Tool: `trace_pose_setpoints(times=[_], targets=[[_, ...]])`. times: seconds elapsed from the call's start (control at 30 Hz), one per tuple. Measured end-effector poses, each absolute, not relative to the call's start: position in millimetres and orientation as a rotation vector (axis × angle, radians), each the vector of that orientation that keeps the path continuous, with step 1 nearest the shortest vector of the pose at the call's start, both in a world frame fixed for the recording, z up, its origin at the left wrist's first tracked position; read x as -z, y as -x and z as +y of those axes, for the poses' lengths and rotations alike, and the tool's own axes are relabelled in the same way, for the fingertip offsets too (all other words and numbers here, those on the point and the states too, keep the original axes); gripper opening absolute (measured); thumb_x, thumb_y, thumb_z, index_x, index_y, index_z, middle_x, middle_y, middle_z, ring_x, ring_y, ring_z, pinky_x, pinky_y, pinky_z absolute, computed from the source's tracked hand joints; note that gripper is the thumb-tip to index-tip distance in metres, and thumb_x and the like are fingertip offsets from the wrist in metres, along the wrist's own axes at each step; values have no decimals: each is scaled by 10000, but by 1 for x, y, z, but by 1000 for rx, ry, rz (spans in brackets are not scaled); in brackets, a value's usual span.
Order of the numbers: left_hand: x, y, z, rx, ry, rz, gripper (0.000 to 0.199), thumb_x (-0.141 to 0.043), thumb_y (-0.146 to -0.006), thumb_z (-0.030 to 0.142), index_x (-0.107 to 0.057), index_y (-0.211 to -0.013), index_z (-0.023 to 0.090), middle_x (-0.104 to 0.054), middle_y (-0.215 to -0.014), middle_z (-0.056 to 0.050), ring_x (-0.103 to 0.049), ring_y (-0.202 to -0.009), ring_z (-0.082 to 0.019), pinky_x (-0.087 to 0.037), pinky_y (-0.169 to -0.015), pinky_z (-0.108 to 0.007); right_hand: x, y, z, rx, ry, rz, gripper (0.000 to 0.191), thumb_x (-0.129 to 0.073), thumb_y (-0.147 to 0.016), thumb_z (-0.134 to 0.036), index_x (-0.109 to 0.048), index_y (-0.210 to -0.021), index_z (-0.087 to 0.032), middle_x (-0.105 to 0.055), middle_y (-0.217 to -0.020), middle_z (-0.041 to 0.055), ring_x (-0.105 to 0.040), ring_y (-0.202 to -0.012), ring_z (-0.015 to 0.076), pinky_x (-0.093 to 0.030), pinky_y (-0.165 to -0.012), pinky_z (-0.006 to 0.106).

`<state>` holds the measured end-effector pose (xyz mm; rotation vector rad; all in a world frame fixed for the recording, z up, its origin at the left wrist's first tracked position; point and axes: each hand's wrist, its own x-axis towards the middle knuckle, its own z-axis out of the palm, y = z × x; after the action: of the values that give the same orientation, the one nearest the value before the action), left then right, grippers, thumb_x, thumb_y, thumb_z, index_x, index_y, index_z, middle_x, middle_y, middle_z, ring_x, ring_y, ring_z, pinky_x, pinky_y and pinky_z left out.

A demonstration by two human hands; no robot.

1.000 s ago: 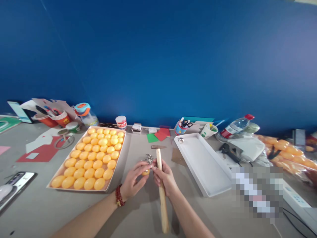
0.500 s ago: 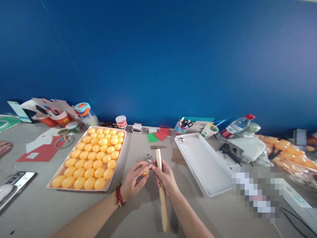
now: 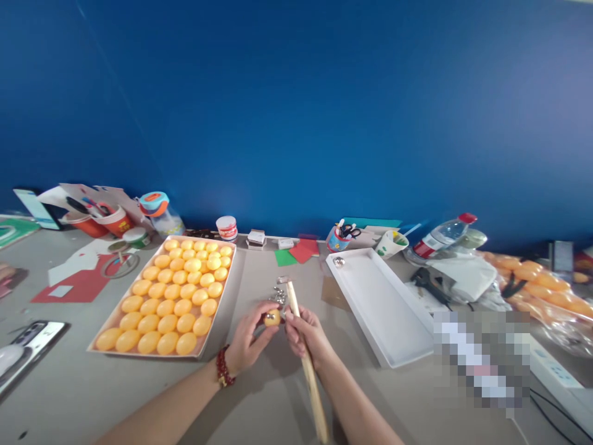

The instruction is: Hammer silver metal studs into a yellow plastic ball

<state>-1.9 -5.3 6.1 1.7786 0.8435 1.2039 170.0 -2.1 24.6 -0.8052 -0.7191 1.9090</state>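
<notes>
Read clock directions from the ball, with the wall at 12 o'clock.

Your left hand [image 3: 250,339] grasps one orange ball [image 3: 273,322] between thumb and fingers, directly in front of you; a shiny metal fitting [image 3: 270,316] shows on its upper face. Your right hand [image 3: 309,337], at 4 o'clock, grips the hammer [image 3: 311,383] by its wooden handle, which slants from 1 o'clock down to 5. The hammer head is blurred, near 12 o'clock. Whether your right fingertips also pinch a small part cannot be told.

The step in hand appears to be steadying the ball and its fitting. Hold the shell lightly at its sides; it is probably thin and may dent. Leave the fitting uncovered and facing up. Control the long handle so the head does not sweep the loose metal pieces [image 3: 278,295] at 12 o'clock. Leave elbow room toward the filled tray [image 3: 200,348] at 9 o'clock and the white tray [image 3: 384,309] at 3 o'clock.
</notes>
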Motion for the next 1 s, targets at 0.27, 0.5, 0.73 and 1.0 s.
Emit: trace_pose_setpoints(times=[0.27,0.5,0.73,1.0], targets=[[-4,0,0,-1276,-1665,769,302,-545,-932,233,-537,-1233,217,-578,-1221,-112,-550,-1162,-249,-516,-934,-388,-28,-170,-6,-1969,783,-800,332,-769,-761,-401,-535,-843,-181,-510,-398,-100,-254,-236,25,-257,-230,124],[-3,0,0,-1297,-1712,742,269,-535,-936,213,-549,-1204,222,-583,-1221,-114,-527,-1197,-253,-489,-979,-430,-32,-169,-8,-1876,931,-905,401,-774,-722,-497,-532,-795,-185,-499,-401,-100,-296,-241,31,-280,-240,132],[-9,3,-1,-1296,-1770,774,242,-523,-940,197,-569,-1177,220,-597,-1208,-108,-544,-1170,-244,-470,-983,-418,-30,-168,-10,-1785,1020,-1015,405,-735,-755,-530,-539,-805,-180,-522,-422,-86,-345,-262,34,-295,-254,124],[-9,3,-2,-1310,-1779,802,234,-534,-932,204,-581,-1161,214,-606,-1196,-114,-551,-1161,-253,-477,-979,-424,-27,-168,-8,-1756,1086,-1051,432,-730,-743,-557,-551,-838,-174,-532,-431,-88,-357,-261,34,-296,-252,123]])
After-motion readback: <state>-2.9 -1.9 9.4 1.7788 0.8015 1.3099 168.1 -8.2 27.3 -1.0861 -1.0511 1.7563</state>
